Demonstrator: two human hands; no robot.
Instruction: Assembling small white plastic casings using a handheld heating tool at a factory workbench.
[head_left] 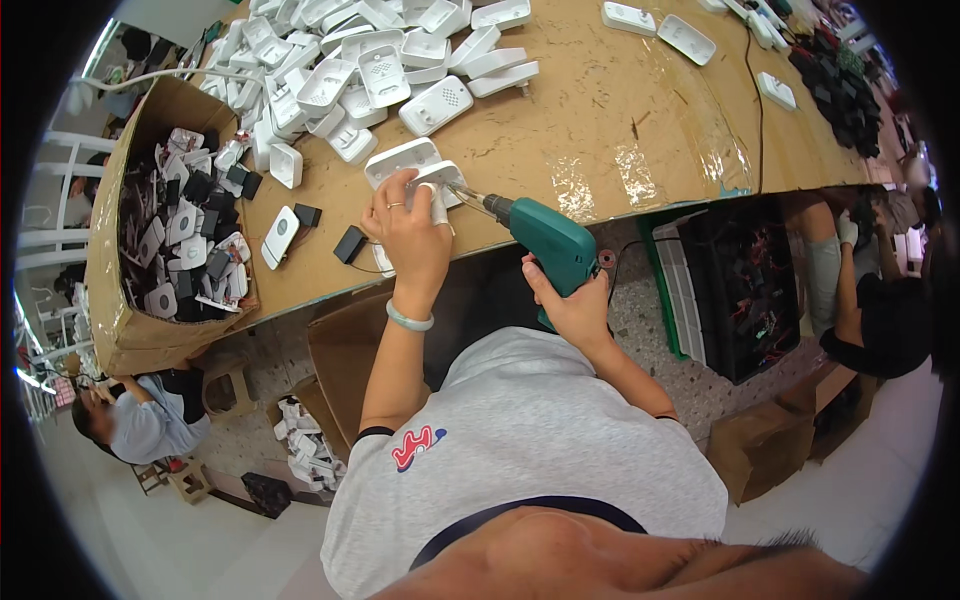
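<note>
Head view shows the left hand [408,232] pressed down over a small white plastic casing [440,185] at the near edge of the workbench [620,120], fingers curled together on it so that it sits pinned against the cardboard-covered top. A ring shows on one finger and a pale bangle [410,319] circles the wrist. The right hand [572,305] is wrapped tight around the grip of a teal electric screwdriver [545,240], whose bit runs leftward and meets the casing just beside the left fingertips. Whether the bit is seated in a screw head cannot be told; the fingers cover that spot.

By the look of it, the step in hand is driving a fastener into the casing. The next move calls for keeping the bit in line with the screw and the casing flat under the palm, since a tilt would let the bit skip off onto the fingers close by.

Outward from there, another white casing [400,158] lies touching the held one on its far side. A heap of similar white casings [350,70] covers the far left of the bench. A small black block [350,244] and a white oval piece [279,236] lie left of the hand. A cardboard box [110,300] of mixed black and white parts stands at the bench's left end.
</note>
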